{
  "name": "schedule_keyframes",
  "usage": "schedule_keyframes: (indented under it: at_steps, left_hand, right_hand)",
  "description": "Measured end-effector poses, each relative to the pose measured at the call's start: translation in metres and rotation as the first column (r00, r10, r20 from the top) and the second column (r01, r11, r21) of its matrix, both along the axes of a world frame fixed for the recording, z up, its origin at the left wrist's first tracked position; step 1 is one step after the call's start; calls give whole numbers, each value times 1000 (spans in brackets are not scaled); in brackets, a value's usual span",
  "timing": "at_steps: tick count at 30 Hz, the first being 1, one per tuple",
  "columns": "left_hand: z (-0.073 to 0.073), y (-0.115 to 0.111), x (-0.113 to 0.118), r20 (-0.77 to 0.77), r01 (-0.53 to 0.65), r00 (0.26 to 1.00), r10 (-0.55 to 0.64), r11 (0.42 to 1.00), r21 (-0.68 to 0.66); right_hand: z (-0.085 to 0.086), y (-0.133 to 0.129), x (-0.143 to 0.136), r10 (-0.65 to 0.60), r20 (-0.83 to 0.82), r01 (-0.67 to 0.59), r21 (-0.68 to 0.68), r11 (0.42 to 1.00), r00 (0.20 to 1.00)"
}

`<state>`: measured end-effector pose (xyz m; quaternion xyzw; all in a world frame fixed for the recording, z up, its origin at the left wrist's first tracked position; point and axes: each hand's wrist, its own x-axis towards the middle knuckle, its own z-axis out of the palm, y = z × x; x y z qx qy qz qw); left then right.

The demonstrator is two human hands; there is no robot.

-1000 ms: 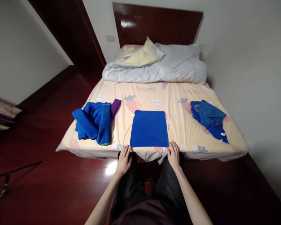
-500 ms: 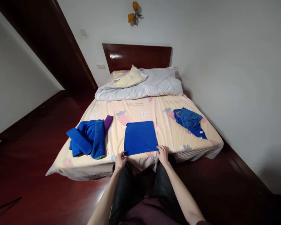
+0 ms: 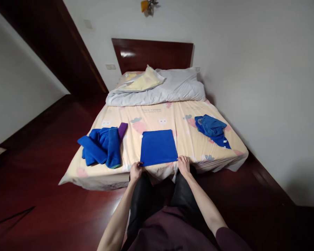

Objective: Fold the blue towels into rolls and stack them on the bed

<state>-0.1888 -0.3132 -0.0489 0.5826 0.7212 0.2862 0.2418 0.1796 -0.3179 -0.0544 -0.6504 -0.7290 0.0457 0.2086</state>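
Observation:
A blue towel (image 3: 159, 147) lies flat and nearly square on the bed, close to its front edge, with a small white tag at its far left corner. My left hand (image 3: 136, 171) pinches the near left corner between thumb and fingers. At the near right corner, my right hand (image 3: 184, 166) is closed on the edge in the same way. To the left is a loose heap of blue towels (image 3: 101, 146), with a purple towel (image 3: 122, 130) sticking out behind it. On the right lies a crumpled pile of blue cloths (image 3: 213, 128) with white tags.
The bed (image 3: 157, 120) has a pale patterned sheet that hangs over the front edge. A grey-white quilt (image 3: 180, 87) and a yellow cloth (image 3: 146, 81) lie towards the dark wooden headboard (image 3: 154, 54). A wall (image 3: 272, 104) runs along the right side.
The view has tipped slightly downward, so the bed sits higher in the picture. Both hands stay at the near corners of the blue towel, which lies much as before.

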Motion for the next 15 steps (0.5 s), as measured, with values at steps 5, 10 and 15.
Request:
schedule_keyframes:
  at_steps: [5, 10, 15]
  left_hand:
    - [-12, -13, -5, 83, -10, 997, 5, 998, 70]
    - [-19, -10, -4, 165, -26, 986, -1, 986, 163]
    - [-17, 2, -9, 224, 29, 971, -79, 975, 222]
  right_hand:
    - [-14, -10, 10, 75, -64, -68, 103, 992, 995]
    - [-20, -2, 6, 219, -175, -194, 147, 970, 960]
    - [-18, 12, 0, 221, -417, -229, 32, 973, 882]
